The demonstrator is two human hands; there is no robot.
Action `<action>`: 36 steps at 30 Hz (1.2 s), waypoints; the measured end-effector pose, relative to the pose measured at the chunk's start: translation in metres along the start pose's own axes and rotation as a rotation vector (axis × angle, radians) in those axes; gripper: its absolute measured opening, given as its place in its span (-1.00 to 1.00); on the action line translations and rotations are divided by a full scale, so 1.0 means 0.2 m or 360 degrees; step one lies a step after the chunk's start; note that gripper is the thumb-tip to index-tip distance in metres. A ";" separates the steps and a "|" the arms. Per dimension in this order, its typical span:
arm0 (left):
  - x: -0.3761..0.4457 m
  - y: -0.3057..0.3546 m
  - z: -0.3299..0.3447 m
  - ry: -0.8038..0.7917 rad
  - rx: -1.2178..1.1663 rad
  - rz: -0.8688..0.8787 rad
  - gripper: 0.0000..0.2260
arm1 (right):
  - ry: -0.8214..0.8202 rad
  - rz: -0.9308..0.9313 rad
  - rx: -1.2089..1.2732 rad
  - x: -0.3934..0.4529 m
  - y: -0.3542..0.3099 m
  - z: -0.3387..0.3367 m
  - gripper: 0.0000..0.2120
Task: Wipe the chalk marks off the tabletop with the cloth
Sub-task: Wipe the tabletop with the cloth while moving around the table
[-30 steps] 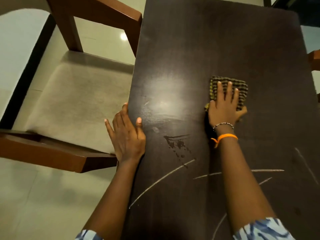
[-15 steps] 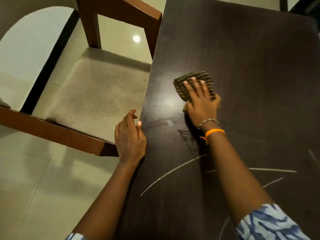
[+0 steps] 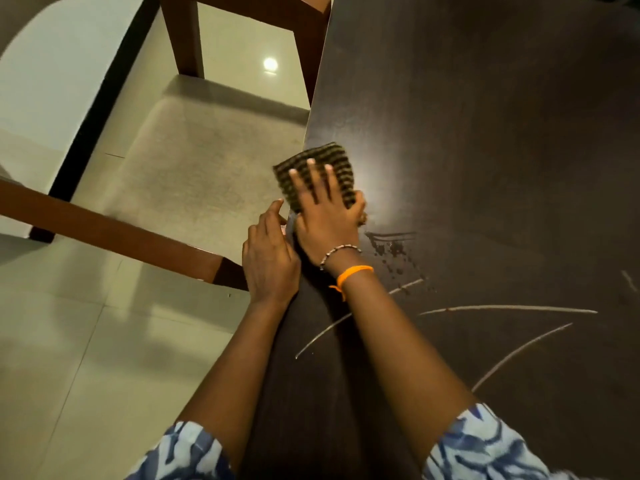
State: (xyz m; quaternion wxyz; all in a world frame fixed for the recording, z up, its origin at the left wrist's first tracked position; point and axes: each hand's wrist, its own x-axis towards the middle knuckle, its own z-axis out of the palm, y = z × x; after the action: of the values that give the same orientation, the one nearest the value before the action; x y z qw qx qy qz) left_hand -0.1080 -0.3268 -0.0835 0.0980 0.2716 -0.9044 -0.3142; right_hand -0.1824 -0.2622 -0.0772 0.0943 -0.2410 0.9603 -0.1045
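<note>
A dark wooden tabletop fills the right side of the head view. My right hand presses flat on a striped brown and yellow cloth at the table's left edge, the cloth's corner overhanging the edge. My left hand rests against that same edge just below, fingers curled at the rim and touching my right hand. White chalk marks run across the near part of the table in several long strokes. A wet smear with droplets lies just right of my right wrist.
A wooden chair with a beige cushion stands close against the table's left edge. Its brown frame rail runs below the seat. Pale floor tiles lie to the lower left.
My right hand has slid the cloth leftward across the table, from the middle to the left edge. My left hand stays at the edge, and the two hands now touch.
</note>
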 end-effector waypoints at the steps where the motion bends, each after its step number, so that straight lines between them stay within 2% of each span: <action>1: -0.01 0.00 -0.01 -0.0012 -0.0062 -0.0050 -0.64 | -0.0051 -0.0128 -0.0018 -0.01 -0.04 0.00 -0.39; 3: -0.04 -0.01 -0.04 -0.0053 -0.0128 -0.0106 -0.64 | -0.0098 -0.0262 -0.0056 -0.02 0.02 -0.02 -0.40; 5: -0.09 -0.04 -0.05 -0.0130 -0.0106 -0.0159 -0.67 | -0.0059 -0.0214 -0.0053 -0.07 0.18 -0.06 -0.39; 12: -0.14 -0.10 -0.02 -0.0239 -0.0305 -0.0360 -0.68 | 0.0091 0.0699 -0.0084 -0.38 0.94 -0.24 -0.41; 14: -0.14 -0.11 -0.02 -0.0235 -0.0329 -0.0369 -0.68 | 0.0132 0.0906 -0.0015 -0.42 0.96 -0.24 -0.42; 16: -0.14 -0.11 -0.01 -0.0222 -0.0326 -0.0361 -0.68 | 0.0145 0.0992 -0.0018 -0.40 0.84 -0.22 -0.40; 19: -0.13 -0.12 -0.01 -0.0249 -0.0346 -0.0364 -0.68 | 0.0074 0.0767 -0.0082 -0.31 0.43 -0.10 -0.36; 23: -0.13 -0.14 -0.02 -0.0226 -0.0489 -0.0389 -0.69 | -0.0065 0.0053 0.0094 -0.21 -0.14 0.07 -0.35; 25: -0.13 -0.14 -0.02 -0.0207 -0.0540 -0.0440 -0.68 | -0.0131 -0.0162 0.0081 -0.18 -0.15 0.07 -0.37; 27: -0.12 -0.14 -0.02 -0.0194 -0.0500 -0.0482 -0.65 | -0.0115 -0.0206 0.0039 -0.19 -0.02 0.03 -0.37; 30: -0.13 -0.13 -0.03 -0.0178 -0.0444 -0.0471 -0.60 | -0.0008 0.0072 -0.0067 -0.28 0.32 -0.04 -0.36; 33: -0.13 -0.14 -0.03 -0.0165 -0.0424 -0.0471 -0.59 | 0.0141 0.0619 -0.0077 -0.41 0.72 -0.14 -0.39; 36: -0.12 -0.14 -0.02 -0.0157 -0.0427 -0.0468 -0.58 | 0.0180 0.1006 -0.0003 -0.42 0.87 -0.19 -0.39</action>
State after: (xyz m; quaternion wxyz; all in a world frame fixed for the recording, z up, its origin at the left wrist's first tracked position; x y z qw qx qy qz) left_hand -0.0744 -0.3339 -0.0974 0.0419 0.3695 -0.8086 -0.4559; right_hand -0.1957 -0.0652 -0.0726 0.0682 0.0753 0.9914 -0.0822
